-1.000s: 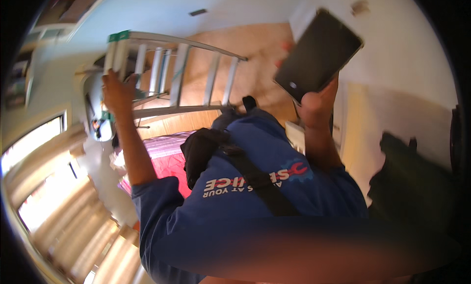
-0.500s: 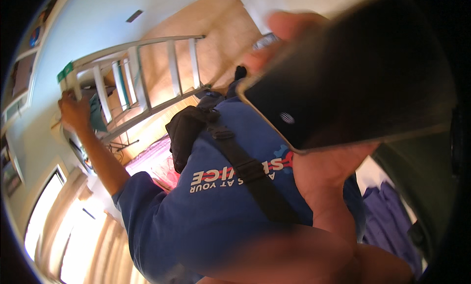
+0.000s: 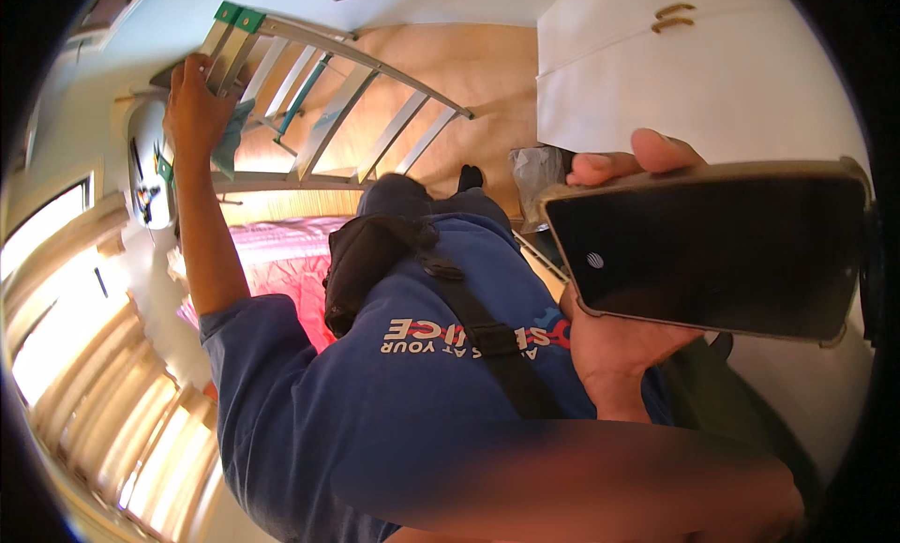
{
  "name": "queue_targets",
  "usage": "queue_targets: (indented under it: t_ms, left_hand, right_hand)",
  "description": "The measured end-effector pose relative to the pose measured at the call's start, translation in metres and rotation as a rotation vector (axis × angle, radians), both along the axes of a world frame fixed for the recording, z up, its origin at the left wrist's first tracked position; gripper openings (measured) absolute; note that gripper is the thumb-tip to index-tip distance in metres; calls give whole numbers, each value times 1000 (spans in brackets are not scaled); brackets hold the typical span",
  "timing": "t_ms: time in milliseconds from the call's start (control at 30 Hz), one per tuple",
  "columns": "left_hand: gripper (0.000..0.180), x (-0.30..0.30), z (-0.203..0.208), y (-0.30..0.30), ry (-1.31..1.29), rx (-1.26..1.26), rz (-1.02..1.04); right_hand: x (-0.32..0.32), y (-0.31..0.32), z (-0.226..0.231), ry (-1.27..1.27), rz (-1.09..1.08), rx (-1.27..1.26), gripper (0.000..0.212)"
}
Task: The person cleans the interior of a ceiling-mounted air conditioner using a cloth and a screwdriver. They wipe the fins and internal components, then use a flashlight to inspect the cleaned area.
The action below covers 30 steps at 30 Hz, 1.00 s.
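Blue short-sleeved tee (image 3: 375, 412), white block lettering (image 3: 410, 330) plus red and lighter-blue graphic (image 3: 555, 331) across front; black diagonal strap (image 3: 497, 351) with buckle (image 3: 442, 266), black bag (image 3: 370, 257) attached; dark trousers (image 3: 398, 197), black footwear (image 3: 471, 177); left hand (image 3: 199, 113) and right hand (image 3: 623, 346) bare

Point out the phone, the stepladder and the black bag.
Phone (image 3: 708, 252): head view, middle of its dark face.
Stepladder (image 3: 339, 121): head view, on a step near the middle of its length.
Black bag (image 3: 370, 262): head view, middle of its body, against the blue shirt (image 3: 375, 412).

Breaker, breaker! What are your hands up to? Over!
Left hand gripping ladder near green-capped end. Right hand holding phone, dark face showing. Black bag on torso, apart from both hands.
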<state>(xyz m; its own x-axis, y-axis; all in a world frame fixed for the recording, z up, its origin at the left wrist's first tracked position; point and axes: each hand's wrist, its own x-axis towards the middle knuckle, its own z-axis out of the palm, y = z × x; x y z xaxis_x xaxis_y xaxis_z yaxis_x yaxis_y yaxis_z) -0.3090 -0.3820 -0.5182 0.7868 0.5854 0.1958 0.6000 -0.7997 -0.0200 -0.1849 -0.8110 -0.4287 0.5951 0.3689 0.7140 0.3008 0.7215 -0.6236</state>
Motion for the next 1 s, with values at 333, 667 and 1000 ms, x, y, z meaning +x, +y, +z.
queue_targets:
  t_ms: [333,667,1000]
  left_hand:
    - [65,-78,24,72,-155,-9,159]
    - [79,-78,5,92,378,-343,152]
    - [78,-73,15,92,414,-446,137]
  right_hand:
    - [38,146,-67,360,11,-577,57]
    - [56,290,-53,198,189,-919,47]
    - [65,262,64,364,151,-888,99]
